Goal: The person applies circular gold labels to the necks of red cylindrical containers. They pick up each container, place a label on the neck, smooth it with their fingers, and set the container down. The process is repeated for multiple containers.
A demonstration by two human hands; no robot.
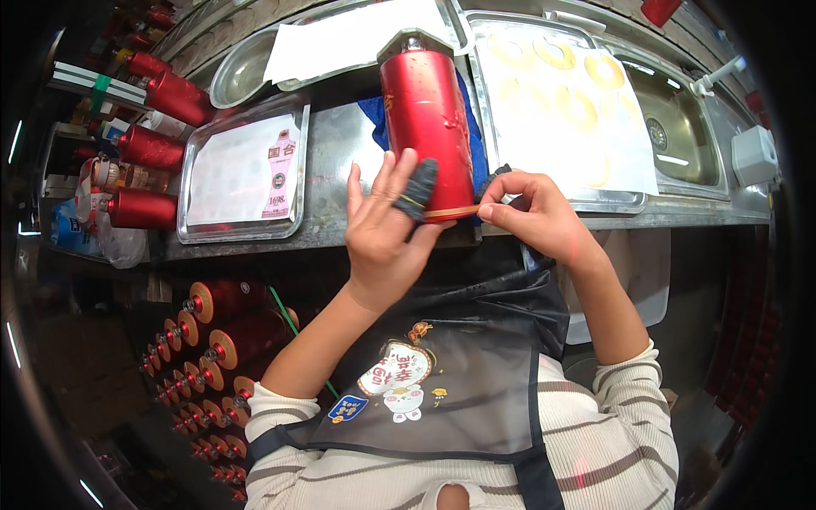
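Note:
A large red bottle [422, 119] lies on its side on a blue cloth [478, 136], its neck pointing away from me. Around its near end runs a thin gold band [450, 213]. My left hand [381, 234] rests against the bottle's lower left side with fingers spread, the thumb by the near end. A dark cover [416, 189] wraps one of its fingers. At the right of the near end, my right hand [540, 214] is closed in a pinch at the end of the gold band. It wears a dark finger cover too, partly hidden.
Left of the bottle lies a metal tray [183, 208] with a white sheet and a pink printed label [279, 174]. Another tray with a sheet of gold rings [557, 110] is at right, beside a sink [671, 127]. Several red bottles [229, 302] stand at lower left.

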